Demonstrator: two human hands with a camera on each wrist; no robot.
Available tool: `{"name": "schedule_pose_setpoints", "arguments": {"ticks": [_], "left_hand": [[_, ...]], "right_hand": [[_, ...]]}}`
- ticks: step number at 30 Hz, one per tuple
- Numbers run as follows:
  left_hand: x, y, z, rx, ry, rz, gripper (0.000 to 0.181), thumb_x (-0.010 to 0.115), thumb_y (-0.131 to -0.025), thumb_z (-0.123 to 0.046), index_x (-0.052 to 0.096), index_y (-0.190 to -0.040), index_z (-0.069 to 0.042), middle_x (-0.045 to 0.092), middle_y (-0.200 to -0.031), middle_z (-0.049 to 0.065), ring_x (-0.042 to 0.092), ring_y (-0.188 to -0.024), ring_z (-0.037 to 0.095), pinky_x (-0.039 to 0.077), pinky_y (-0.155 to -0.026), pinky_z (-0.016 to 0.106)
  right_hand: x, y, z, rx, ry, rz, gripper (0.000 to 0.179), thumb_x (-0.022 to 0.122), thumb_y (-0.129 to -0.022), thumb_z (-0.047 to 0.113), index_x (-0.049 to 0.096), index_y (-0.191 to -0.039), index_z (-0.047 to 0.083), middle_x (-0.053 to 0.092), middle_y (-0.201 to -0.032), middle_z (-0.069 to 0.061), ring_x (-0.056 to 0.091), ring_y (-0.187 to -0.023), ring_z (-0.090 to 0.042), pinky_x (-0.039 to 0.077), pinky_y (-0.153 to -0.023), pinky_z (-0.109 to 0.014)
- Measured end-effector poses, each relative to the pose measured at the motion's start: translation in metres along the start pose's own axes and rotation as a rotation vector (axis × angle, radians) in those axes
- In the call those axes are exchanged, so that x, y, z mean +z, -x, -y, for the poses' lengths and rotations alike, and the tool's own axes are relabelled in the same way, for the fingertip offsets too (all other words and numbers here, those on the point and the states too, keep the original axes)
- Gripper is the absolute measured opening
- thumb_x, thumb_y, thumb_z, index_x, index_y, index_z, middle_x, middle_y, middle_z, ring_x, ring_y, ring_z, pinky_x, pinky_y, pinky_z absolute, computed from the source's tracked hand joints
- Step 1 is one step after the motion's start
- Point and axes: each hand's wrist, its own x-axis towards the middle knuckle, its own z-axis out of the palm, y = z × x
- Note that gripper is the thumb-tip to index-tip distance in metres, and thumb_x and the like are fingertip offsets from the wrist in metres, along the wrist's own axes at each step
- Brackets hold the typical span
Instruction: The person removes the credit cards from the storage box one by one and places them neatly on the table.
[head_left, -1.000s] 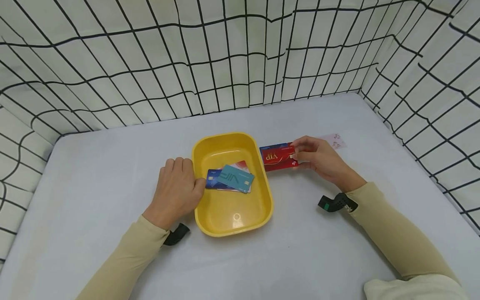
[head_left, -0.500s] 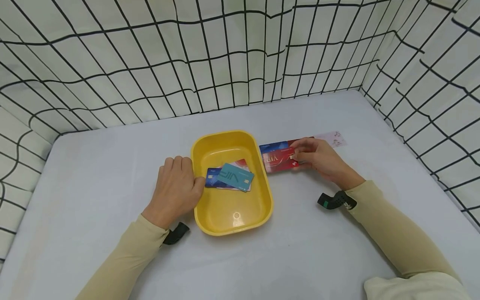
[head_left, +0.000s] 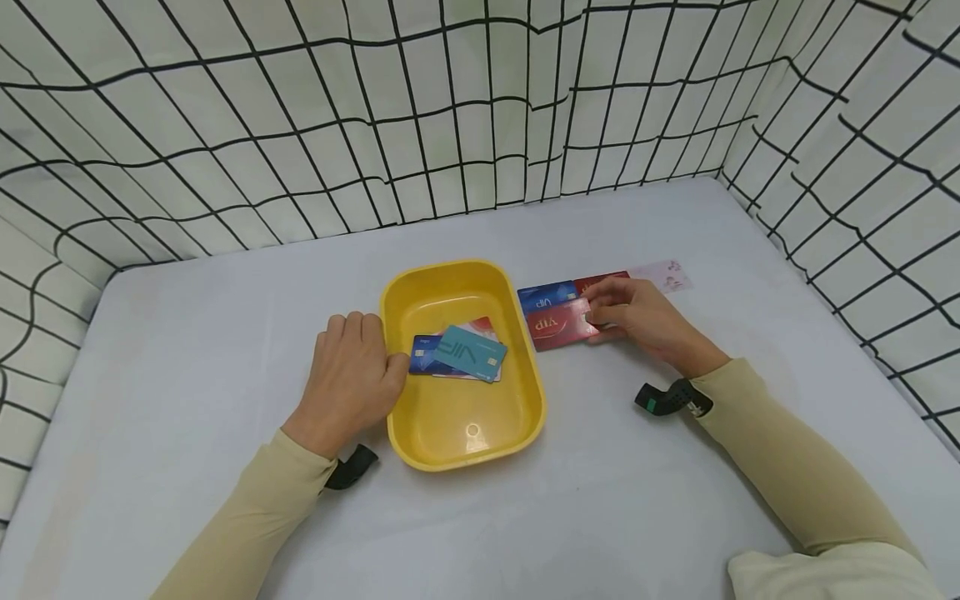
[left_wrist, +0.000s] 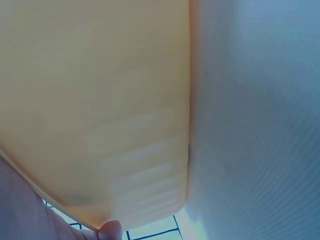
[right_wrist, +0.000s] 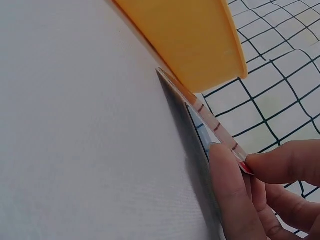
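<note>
My left hand (head_left: 348,375) grips the left rim of a yellow plastic tray (head_left: 450,429), its fingers lying over the edge. In the left wrist view, a fingertip (left_wrist: 111,230) shows at the rim of the tray's outer wall. Just right of the tray, my right hand (head_left: 637,321) pinches a red VIP card (head_left: 558,323) between thumb and fingers by its right end. The card is tilted, its left end low beside the tray wall. Behind it lie a blue VIP card (head_left: 545,294) and a darker red card (head_left: 600,282), the latter partly hidden by my fingers.
Inside the tray a teal VIP card (head_left: 471,352) overlaps a blue card (head_left: 423,357) and a red-and-white card (head_left: 480,326). A pale pink flowered card (head_left: 663,274) lies beyond my right hand. Black wire grid (head_left: 465,108) walls border the white table (head_left: 210,350).
The red card's front has tilted and shifted slightly toward me, uncovering more of the blue and darker red cards behind it. My left hand stays on the tray rim.
</note>
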Motion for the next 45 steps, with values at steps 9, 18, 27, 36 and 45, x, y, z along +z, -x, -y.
{"name": "schedule_pose_setpoints", "arguments": {"ticks": [9,18,27,36,45], "left_hand": [[-0.0003,-0.0008,-0.0005,0.0,-0.003,0.001,0.02,0.049,-0.089,-0.018,0.045,-0.083,0.001,0.038,-0.076,0.013,0.035,-0.078,0.031,0.021,-0.07,0.036],[0.0002,-0.0006,-0.001,-0.008,-0.001,0.003,0.02,0.048,-0.09,-0.018,0.044,-0.083,0.001,0.038,-0.076,0.013,0.034,-0.078,0.031,0.021,-0.07,0.036],[0.0003,-0.0003,-0.0006,-0.002,-0.005,-0.006,0.02,0.049,-0.089,-0.018,0.044,-0.082,0.0,0.038,-0.075,0.013,0.034,-0.077,0.031,0.021,-0.069,0.036],[0.0,-0.0004,-0.0012,-0.002,-0.011,-0.005,0.021,0.049,-0.089,-0.018,0.044,-0.081,0.001,0.038,-0.075,0.013,0.034,-0.077,0.031,0.022,-0.069,0.036],[-0.0002,-0.0001,-0.0014,0.0,-0.014,-0.002,0.02,0.048,-0.089,-0.017,0.044,-0.082,0.001,0.038,-0.076,0.013,0.035,-0.078,0.031,0.022,-0.07,0.036]], "right_hand": [[0.0047,0.0006,0.0008,0.022,0.133,-0.054,0.041,0.067,-0.096,0.015,0.059,-0.135,0.003,0.056,-0.119,-0.016,0.059,-0.116,-0.031,0.062,-0.079,-0.027],[0.0076,0.0033,0.0034,0.026,0.273,-0.095,0.039,0.067,-0.096,0.019,0.062,-0.132,0.006,0.059,-0.116,-0.016,0.063,-0.105,-0.028,0.06,-0.076,-0.021],[0.0074,0.003,0.0017,0.015,0.283,-0.086,0.039,0.069,-0.095,0.02,0.063,-0.13,0.004,0.062,-0.112,-0.017,0.071,-0.085,-0.021,0.061,-0.074,-0.024],[0.0071,0.0024,0.0003,0.028,0.299,-0.089,0.041,0.071,-0.094,0.023,0.064,-0.131,0.006,0.063,-0.116,-0.018,0.069,-0.097,-0.026,0.061,-0.075,-0.024],[0.009,0.0037,0.0026,0.027,0.364,-0.129,0.039,0.072,-0.093,0.024,0.066,-0.127,0.005,0.066,-0.108,-0.017,0.07,-0.084,-0.021,0.06,-0.072,-0.022]]}}
